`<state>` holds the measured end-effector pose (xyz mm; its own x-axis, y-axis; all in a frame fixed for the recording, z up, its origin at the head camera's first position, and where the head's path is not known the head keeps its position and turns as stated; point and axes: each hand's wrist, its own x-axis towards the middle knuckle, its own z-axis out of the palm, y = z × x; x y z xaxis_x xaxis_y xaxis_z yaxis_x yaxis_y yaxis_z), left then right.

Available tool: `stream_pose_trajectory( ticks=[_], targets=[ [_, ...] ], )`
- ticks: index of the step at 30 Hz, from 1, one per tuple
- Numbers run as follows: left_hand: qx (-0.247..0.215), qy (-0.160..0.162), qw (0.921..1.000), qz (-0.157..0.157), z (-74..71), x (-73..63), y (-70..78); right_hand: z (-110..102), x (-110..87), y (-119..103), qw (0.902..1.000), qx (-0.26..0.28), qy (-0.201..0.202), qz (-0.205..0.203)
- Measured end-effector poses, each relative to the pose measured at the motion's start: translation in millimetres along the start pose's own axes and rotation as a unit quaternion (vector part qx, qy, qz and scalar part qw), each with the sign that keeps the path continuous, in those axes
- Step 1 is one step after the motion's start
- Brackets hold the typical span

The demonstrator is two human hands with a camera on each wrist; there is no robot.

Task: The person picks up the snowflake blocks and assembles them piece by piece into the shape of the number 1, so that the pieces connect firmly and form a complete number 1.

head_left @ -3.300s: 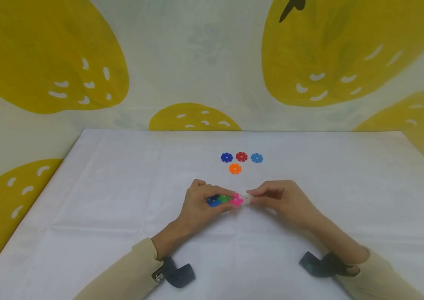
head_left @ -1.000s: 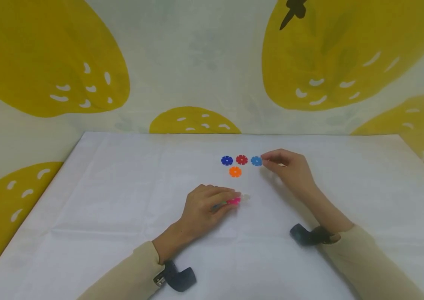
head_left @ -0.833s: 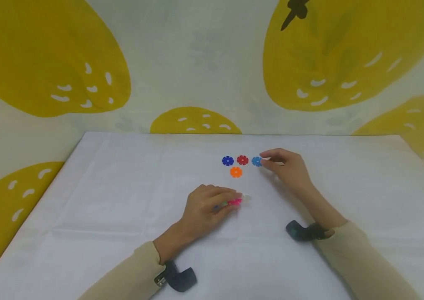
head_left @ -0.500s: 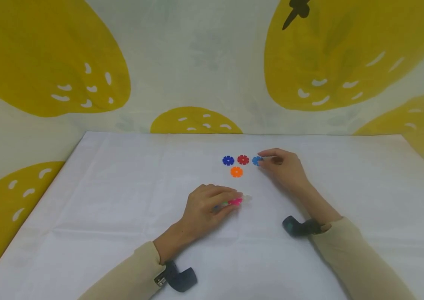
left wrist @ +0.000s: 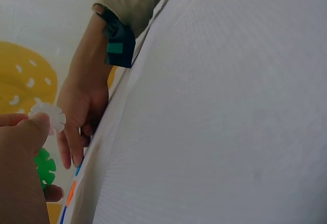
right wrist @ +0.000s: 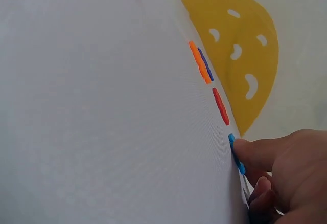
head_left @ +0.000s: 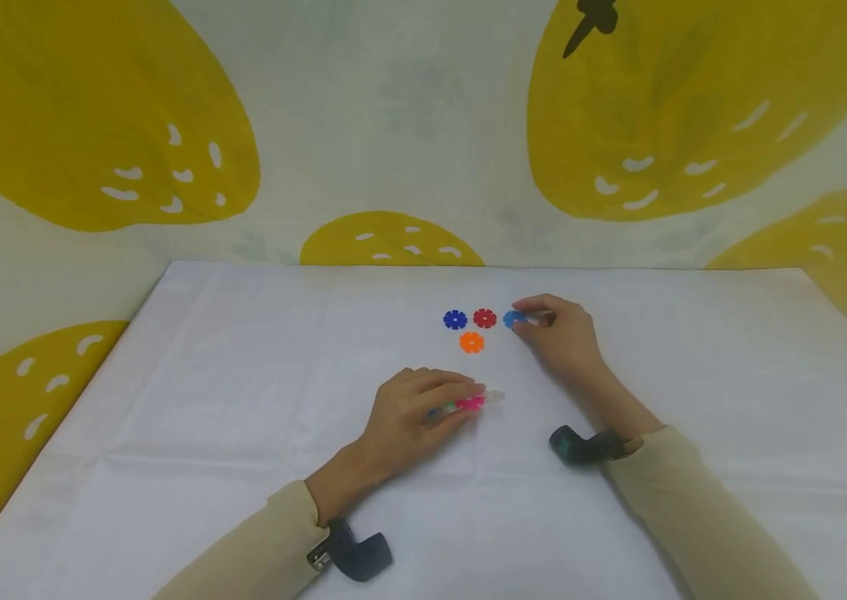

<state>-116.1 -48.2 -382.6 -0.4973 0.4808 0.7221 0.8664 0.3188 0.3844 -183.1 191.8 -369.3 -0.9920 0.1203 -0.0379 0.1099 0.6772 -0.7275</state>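
Observation:
My left hand holds a joined chain of notched plastic snowflake discs just above the table. A pink disc shows between its thumb and fingers, and a white disc sticks out at the right end. The left wrist view shows a green disc of the chain; the rest is mostly hidden by the hand. My right hand has its thumb and index finger at opposite edges of a light blue disc, pinching it at the table. In the right wrist view the thumb presses on the light blue disc.
Left of the light blue disc lie a red disc and a dark blue disc. An orange disc lies in front of them. The white table ends at a cloth backdrop with yellow fruit prints.
My right hand has left the white disc on the chain and reached forward to the light blue disc, its fingers closing over it. The left hand has turned the chain flatter, staying in place.

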Motion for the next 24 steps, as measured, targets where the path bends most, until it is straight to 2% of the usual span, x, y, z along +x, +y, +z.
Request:
stream_pose_trajectory(
  ticks=[15, 24],
  targets=[
    [-0.002, 0.002, 0.9999, 0.011, 1.1, -1.5, -1.8, -2.9, -3.0, -1.3, 0.999, -0.035, -0.008, -0.025],
    [-0.001, -0.002, 1.0, 0.002, 2.1, -3.0, -2.3, -7.1, -5.6, 0.4, 0.9973, -0.034, -0.008, -0.065]
  ],
)
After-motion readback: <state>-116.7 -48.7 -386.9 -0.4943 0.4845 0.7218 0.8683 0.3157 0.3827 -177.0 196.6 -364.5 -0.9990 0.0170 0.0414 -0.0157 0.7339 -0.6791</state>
